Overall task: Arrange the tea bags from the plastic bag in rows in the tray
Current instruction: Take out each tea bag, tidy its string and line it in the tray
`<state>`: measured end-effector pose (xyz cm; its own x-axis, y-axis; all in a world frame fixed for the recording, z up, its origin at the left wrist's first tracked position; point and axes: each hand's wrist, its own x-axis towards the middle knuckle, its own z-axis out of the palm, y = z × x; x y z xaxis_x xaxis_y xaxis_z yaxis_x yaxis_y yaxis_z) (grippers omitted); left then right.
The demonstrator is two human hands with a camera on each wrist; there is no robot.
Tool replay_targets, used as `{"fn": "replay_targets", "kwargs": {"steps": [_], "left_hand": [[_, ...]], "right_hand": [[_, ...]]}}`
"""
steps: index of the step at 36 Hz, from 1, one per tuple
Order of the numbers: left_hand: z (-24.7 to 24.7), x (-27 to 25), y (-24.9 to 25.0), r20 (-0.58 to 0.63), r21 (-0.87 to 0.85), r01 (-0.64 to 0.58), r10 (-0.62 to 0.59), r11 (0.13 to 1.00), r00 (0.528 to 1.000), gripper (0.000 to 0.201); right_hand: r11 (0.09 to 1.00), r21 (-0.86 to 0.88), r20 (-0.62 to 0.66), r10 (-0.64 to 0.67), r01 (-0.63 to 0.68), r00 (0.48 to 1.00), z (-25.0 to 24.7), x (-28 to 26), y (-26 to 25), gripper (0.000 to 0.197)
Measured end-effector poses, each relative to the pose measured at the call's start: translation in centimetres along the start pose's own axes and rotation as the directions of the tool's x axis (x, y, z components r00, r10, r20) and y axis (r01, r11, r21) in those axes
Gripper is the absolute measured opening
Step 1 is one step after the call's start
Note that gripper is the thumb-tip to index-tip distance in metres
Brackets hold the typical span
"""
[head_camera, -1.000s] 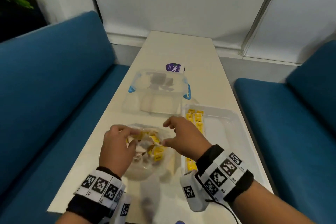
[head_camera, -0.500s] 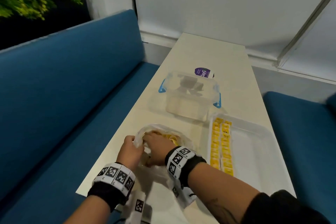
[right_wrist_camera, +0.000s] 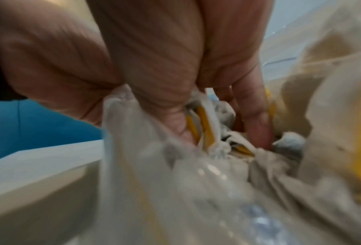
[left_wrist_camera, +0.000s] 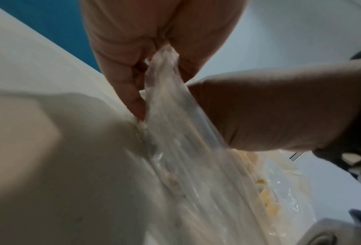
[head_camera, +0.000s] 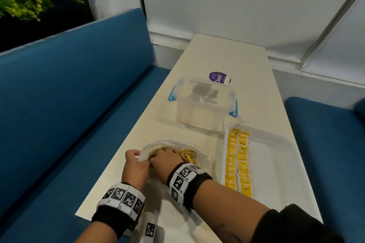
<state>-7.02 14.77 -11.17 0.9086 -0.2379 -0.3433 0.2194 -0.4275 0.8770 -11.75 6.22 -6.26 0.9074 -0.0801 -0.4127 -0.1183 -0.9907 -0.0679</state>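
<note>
A clear plastic bag (head_camera: 201, 158) of yellow-tagged tea bags (head_camera: 187, 153) lies on the cream table near its left edge. My left hand (head_camera: 136, 163) pinches the bag's left rim and holds the mouth up; the left wrist view shows the film (left_wrist_camera: 185, 149) bunched between thumb and fingers (left_wrist_camera: 160, 86). My right hand (head_camera: 164, 160) is inside the bag. In the right wrist view its thumb and fingers (right_wrist_camera: 217, 132) close around a clump of tea bags (right_wrist_camera: 204, 131). The white tray (head_camera: 276, 163) lies to the right, with two rows of yellow tea bags (head_camera: 238, 162) along its left side.
A clear lidded container (head_camera: 203, 104) with blue clips stands beyond the bag, a purple tub (head_camera: 218, 78) behind it. Blue benches (head_camera: 79, 104) flank the table on both sides. The tray's right part is bare.
One second ago both hands held the bag's mouth apart. Since then my right hand has gone down into the bag; my left still holds the rim. The view swung left.
</note>
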Motion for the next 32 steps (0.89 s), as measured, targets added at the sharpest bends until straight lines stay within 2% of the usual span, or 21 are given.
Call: {"fn": "replay_targets", "kwargs": {"steps": [4,8,11,13,16,18,21,23,25,27,30,32], "left_hand": [[-0.1,0.2,-0.4,-0.008,-0.009,0.006,-0.006,1.000,1.000,0.022],[-0.2,0.1,-0.3,-0.016,0.005,-0.007,0.007,1.000,1.000,0.028],[-0.3,-0.3,0.1,-0.010,0.017,0.008,-0.008,1.000,1.000,0.037],[-0.4,-0.5,0.3,-0.038,0.038,-0.012,0.013,0.999,0.999,0.046],[-0.5,-1.3,1.5,-0.122,0.112,-0.110,0.123,0.988,0.985,0.050],[-0.3,-2.2,2.9,-0.164,0.095,-0.209,0.223,0.973,0.961,0.046],[0.7,-4.2,5.8,-0.165,-0.040,-0.369,0.358,0.929,0.919,0.034],[1.6,-5.5,7.9,-0.099,-0.193,-0.392,0.380,0.899,0.920,0.023],[2.9,-6.3,9.6,0.017,-0.331,-0.330,0.356,0.884,0.934,0.015],[4.2,-6.7,10.8,0.206,-0.464,-0.159,0.281,0.871,0.937,0.029],[6.2,-7.9,11.9,0.475,-0.572,0.106,0.223,0.813,0.851,0.053],[7.4,-8.9,12.2,0.583,-0.586,0.237,0.201,0.775,0.787,0.058]], "right_hand": [[0.984,0.176,-0.055,0.007,0.003,0.998,-0.5,-0.2,0.7,0.027],[0.934,0.357,-0.075,0.057,-0.026,0.996,-1.6,-1.4,2.3,0.046],[0.880,0.475,-0.182,0.132,-0.030,0.974,-2.3,-2.4,3.7,0.034],[0.793,0.609,-0.222,0.198,-0.023,0.955,-3.2,-3.5,4.9,0.028],[0.707,0.707,-0.264,0.243,0.015,0.934,-5.1,-5.2,6.7,0.031],[0.663,0.747,-0.288,0.258,0.048,0.922,-6.4,-6.4,7.7,0.028],[0.570,0.814,-0.310,0.265,0.111,0.913,-8.4,-8.7,8.9,0.027],[0.531,0.832,-0.328,0.240,0.159,0.914,-9.6,-10.4,9.6,0.029],[0.497,0.845,-0.337,0.209,0.197,0.918,-10.6,-12.1,10.2,0.030],[0.453,0.861,-0.343,0.177,0.233,0.923,-11.3,-13.5,10.7,0.030],[0.401,0.881,-0.330,0.139,0.252,0.934,-11.4,-15.3,11.6,0.030],[0.432,0.873,-0.310,0.135,0.226,0.941,-10.9,-16.1,12.3,0.030]]}}
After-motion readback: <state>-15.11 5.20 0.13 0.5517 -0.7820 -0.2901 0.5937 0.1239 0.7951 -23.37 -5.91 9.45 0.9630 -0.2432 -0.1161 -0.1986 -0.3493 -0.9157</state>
